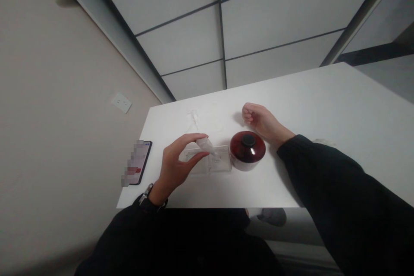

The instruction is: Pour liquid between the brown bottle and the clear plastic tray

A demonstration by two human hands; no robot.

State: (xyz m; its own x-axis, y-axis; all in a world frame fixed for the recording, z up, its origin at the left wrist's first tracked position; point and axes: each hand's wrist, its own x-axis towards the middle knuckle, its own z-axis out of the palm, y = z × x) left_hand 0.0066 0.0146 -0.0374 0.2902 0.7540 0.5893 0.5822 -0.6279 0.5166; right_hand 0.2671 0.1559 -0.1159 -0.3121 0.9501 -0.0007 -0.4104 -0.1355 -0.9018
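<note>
My left hand (pixel 181 157) is closed, with a small translucent plastic piece (pixel 205 143) pinched between thumb and fingers; its exact kind does not show clearly. Directly below it sits a clear plastic box (pixel 223 164) with a divider across its middle, partly hidden by the hand. To the box's right stands a round pot (pixel 247 166) with a dark red lid (pixel 241 151) and a black knob. Behind the pot, my right hand (pixel 255 117) rests on the table, its fingers curled into a loose fist with nothing visible in it.
A phone (pixel 140 164) lies by the left edge of the white table (pixel 258 192). Thin clear plastic (pixel 193 116) lies behind the box. A pale, flat item (pixel 325 142) is partly hidden by my right sleeve. A wall with a socket (pixel 122 102) rises at left, panelled doors (pixel 190 30) behind.
</note>
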